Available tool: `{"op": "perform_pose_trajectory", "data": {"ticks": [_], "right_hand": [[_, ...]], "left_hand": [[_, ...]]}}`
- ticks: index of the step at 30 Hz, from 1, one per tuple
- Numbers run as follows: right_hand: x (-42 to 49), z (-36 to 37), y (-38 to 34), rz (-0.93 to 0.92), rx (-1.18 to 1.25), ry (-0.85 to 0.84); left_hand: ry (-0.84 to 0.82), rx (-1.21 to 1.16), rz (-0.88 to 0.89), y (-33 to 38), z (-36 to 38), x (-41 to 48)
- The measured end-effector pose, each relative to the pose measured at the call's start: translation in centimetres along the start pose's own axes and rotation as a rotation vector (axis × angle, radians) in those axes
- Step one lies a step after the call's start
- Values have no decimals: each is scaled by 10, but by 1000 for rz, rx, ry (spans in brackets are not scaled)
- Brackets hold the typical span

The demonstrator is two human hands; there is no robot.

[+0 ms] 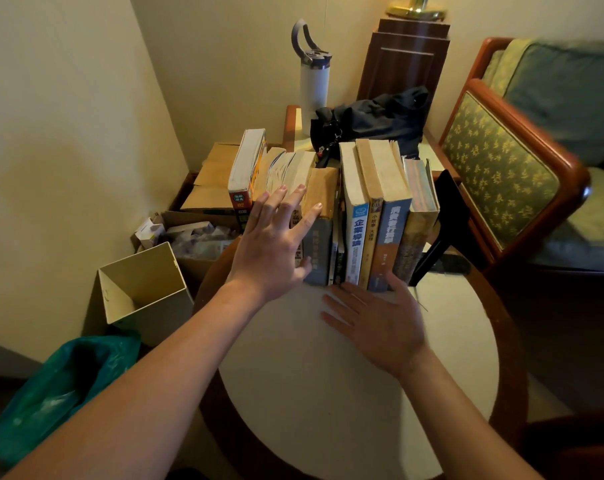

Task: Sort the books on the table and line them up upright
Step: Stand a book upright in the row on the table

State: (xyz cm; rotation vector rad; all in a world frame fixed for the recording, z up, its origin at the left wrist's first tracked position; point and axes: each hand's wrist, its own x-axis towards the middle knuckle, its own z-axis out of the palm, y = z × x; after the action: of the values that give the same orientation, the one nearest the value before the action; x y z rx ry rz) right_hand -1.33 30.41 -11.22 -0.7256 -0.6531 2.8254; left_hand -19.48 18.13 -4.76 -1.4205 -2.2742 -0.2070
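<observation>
My books [359, 216] stand upright in a row along the far edge of the round desk [328, 393], spines facing me, with a black bookend [445, 216] just beside the last one on the right. The book with the orange spine [245, 174] at the left end leans a little to the right, and the yellowed ones next to it fan open at the top. My left hand [276, 244] is spread flat against the spines on the left half of the row, fingers straight and apart, gripping nothing. My right hand [376, 323] lies palm down on the desk in front of the row, fingers straight and pointing left, its thumb side at the foot of the dark blue book [392, 237]; it holds nothing either. Behind the row sit a black bag [373, 116] and a white bottle [314, 81]. On the floor to the left are a cream bin [144, 285] and a green plastic bag [61, 386]
</observation>
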Motion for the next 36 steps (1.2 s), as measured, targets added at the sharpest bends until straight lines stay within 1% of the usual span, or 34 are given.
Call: {"op": "perform_pose_trajectory", "data": {"ticks": [2, 4, 5, 8, 11, 14, 15, 18, 20, 21, 22, 23, 24, 25, 26, 28, 30, 31, 32, 34, 36], "right_hand": [[-1, 5, 1, -39, 242, -77], [0, 16, -4, -80, 414, -167], [1, 20, -8, -107, 481, -182], [7, 21, -19, -118, 665, -123], [17, 17, -25, -109, 730, -104], [23, 15, -29, -101, 724, -140], [22, 15, -28, -92, 682, -154], [5, 21, -16, -44, 431, -168], [-8, 22, -8, -26, 307, -69], [-13, 20, -5, -57, 255, 8], [-18, 17, -1, -105, 171, 50], [-21, 15, 4, -154, 31, 69], [-25, 16, 9, -207, -174, 83], [-30, 18, 14, -273, -455, 101], [-32, 19, 18, -359, -783, 104], [-29, 11, 18, -565, -1477, 47], [-14, -3, 6, -884, -2156, 4], [-7, -6, -1, -1038, -2414, 4], [0, -9, -8, -1102, -2611, -2], [14, -16, -23, -1074, -2956, -49], [27, -24, -35, -1093, -3208, -115]], "left_hand": [[-9, 4, -1, 0, -1, 0], [-17, 10, 3, 0, -2, -1], [-20, 14, 5, 0, -3, -1], [-26, 18, 9, -1, -3, -1], [-29, 22, 8, -3, -2, -1], [-32, 24, 5, -2, -1, -1], [-28, 21, 4, -1, -2, -1], [-24, 16, 9, -2, -1, 0], [-27, 20, 11, -2, 0, -1], [-26, 22, 11, -2, 1, -1], [-24, 24, 11, -2, 1, -1], [-22, 27, 11, -2, 1, -1], [-21, 30, 9, -2, 0, -1], [-22, 34, 7, -1, 0, -1], [-24, 36, 5, -1, 0, -1], [-27, 35, 9, -2, 0, -1], [-24, 33, 12, -2, 1, -1], [-21, 34, 13, -3, 2, -2], [-18, 36, 14, -3, 3, -2], [-13, 40, 15, -4, 4, -2], [-6, 48, 15, -5, 5, -2]]}}
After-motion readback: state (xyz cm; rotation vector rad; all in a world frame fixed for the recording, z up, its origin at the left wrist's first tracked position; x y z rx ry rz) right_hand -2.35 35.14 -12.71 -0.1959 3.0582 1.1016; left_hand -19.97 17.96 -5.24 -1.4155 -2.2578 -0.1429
